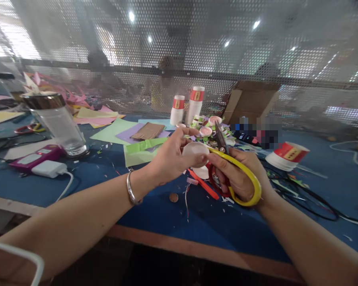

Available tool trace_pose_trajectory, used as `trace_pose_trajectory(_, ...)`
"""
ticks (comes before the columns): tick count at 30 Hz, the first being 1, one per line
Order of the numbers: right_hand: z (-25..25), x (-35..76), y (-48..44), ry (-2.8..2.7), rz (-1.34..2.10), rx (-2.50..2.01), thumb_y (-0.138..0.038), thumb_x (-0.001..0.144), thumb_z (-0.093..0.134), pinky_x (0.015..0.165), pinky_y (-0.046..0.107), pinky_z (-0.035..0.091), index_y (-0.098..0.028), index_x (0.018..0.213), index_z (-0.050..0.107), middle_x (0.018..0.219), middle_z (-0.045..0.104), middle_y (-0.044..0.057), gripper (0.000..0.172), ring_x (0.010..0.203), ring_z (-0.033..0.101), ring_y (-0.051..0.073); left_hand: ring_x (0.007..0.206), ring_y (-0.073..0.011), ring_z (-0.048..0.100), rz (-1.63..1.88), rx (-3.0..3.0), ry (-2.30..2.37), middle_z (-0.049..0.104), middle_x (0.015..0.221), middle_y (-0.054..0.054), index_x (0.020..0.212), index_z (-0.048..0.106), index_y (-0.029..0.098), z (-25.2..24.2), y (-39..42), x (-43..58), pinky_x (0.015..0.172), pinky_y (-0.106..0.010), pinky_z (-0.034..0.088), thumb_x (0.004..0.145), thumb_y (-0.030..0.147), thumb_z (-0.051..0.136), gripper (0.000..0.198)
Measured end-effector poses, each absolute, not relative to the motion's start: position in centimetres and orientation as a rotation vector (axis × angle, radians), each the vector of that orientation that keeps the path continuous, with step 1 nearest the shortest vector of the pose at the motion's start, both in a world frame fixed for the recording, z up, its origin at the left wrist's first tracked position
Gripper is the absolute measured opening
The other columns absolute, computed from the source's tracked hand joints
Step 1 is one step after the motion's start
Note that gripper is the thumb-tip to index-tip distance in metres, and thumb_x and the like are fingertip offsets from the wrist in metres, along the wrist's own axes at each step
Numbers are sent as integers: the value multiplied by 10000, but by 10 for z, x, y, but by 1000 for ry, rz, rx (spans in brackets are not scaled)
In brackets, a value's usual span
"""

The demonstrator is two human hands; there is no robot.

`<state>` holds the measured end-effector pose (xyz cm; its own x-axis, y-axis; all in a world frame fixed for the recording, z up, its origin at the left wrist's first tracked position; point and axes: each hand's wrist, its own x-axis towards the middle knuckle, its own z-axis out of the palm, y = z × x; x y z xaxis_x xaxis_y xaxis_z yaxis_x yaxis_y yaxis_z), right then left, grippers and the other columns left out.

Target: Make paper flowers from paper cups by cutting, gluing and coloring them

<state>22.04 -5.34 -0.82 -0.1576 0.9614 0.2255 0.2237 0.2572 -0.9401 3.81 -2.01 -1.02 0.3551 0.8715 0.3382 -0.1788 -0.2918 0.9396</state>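
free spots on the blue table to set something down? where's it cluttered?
Bare blue table: near edge below the right hand with the scissors, and between the glass jar and left hand, though flecked with scraps. Crowded: paper sheets and cup stacks behind, cables at right, phone and charger at left.

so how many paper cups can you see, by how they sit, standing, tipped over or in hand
standing upside-down stacks: 2
tipped on its side, cup: 1
held in the left hand, white cup: 1
total: 4
The right hand holds yellow scissors.
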Motion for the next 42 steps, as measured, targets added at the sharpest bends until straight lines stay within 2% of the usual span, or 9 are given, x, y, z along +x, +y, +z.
trace_pose_trajectory(5,-1,226,-53,-1570,843,-1162,-614,793,747,301,193,343,-205,554,504,401,494,-53,532,281,471,88,767,-121,625,1213,1457,704,670,912,-27,1088,609,149,-6,-19,35,705,-261,518,676,322,878,521)
trace_pose_trajectory(9,3,238,-47,-1621,483,-1316,-635,796,731,346,222,353,-220,643,566,410,497,-59,472,317,477,110,738,-106,597,1296,1494,781,669,843,-17,925,688,131,1,-12,25,684,-247,487,687,332,862,356)
trace_pose_trajectory(15,-2,236,-40,-2018,71,-1525,-711,754,697,453,259,333,-219,629,606,514,592,5,516,481,545,165,748,-111,615,1405,1505,858,703,859,-26,950,707,154,1,-6,17,689,-249,486,738,335,830,305)
trace_pose_trajectory(18,-7,233,-39,-2119,-4,-1645,-706,793,641,502,281,362,-220,720,649,584,657,34,492,524,586,197,768,-118,624,1435,1502,878,713,872,-35,954,704,154,-1,-3,15,713,-255,485,735,340,832,315)
trace_pose_trajectory(23,-11,234,-38,-2185,-110,-1756,-556,878,563,557,309,374,-206,897,705,661,698,72,378,581,629,234,791,-133,629,1463,1494,899,715,885,-48,945,702,150,-2,4,12,741,-272,487,725,343,839,323)
trace_pose_trajectory(31,4,245,-33,-1995,9,-1617,-764,810,518,525,313,339,-227,622,548,517,560,38,570,520,545,210,738,-117,637,1138,1467,872,710,813,-36,876,707,122,-2,5,15,715,-265,483,734,214,810,198)
trace_pose_trajectory(36,4,257,-26,-1943,17,-1611,-712,829,548,496,318,351,-235,630,540,467,554,39,518,461,525,200,689,-103,652,969,1250,779,714,781,-31,940,709,113,6,-7,19,680,-245,498,782,135,766,170)
trace_pose_trajectory(39,-1,253,-29,-1991,-85,-1597,-661,859,540,509,315,350,-219,726,615,536,622,58,468,510,581,226,670,-105,665,893,1071,683,717,788,-31,1112,676,135,9,-19,25,619,-217,503,775,103,774,352)
trace_pose_trajectory(42,-4,241,-38,-2049,-151,-1615,-587,892,520,530,312,342,-220,863,676,634,693,83,399,599,647,267,643,-106,653,858,1037,602,719,841,-32,1110,681,175,6,-31,34,532,-202,485,787,214,809,350)
